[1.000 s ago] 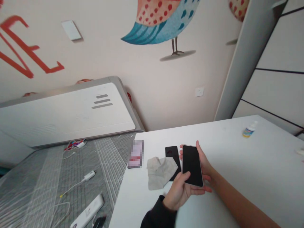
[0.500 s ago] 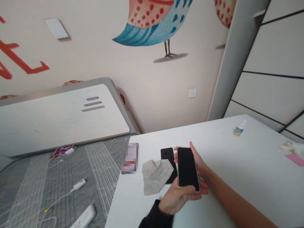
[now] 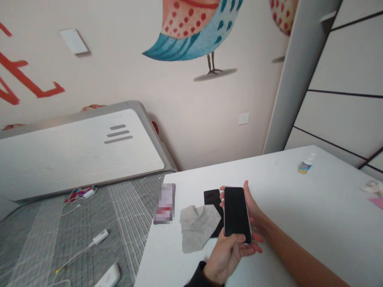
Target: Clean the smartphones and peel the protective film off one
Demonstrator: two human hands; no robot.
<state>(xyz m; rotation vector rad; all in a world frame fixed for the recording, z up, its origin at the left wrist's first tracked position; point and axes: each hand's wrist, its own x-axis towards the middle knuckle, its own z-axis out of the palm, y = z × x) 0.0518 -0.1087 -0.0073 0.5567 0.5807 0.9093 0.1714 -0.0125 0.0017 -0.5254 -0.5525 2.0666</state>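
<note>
A smartphone (image 3: 237,211) with a dark screen is held face up above the white table (image 3: 167,267). My left hand (image 3: 230,253) grips its lower end, thumb resting on the bottom of the screen and fingers beneath. My right hand (image 3: 253,209) wraps the phone from the right, its fingertips showing past the left edge and its thumb sticking up, off the screen. Just left of the phone lies a grey cloth (image 3: 199,228), partly over a black phone case or flat black panel (image 3: 212,196), whose kind I cannot make out for sure.
A blurred pinkish packet (image 3: 165,203) lies at the table's left edge. A small spray bottle (image 3: 305,164) stands at the far right, with a pink item (image 3: 377,202) by the right edge. Left of the table, a bed with a grey cover (image 3: 98,215) holds a white charger cable (image 3: 101,237).
The view has shifted slightly, so everything sits a little lower. My left thumb has moved a little further up onto the screen's lower end; both hands keep hold of the phone.
</note>
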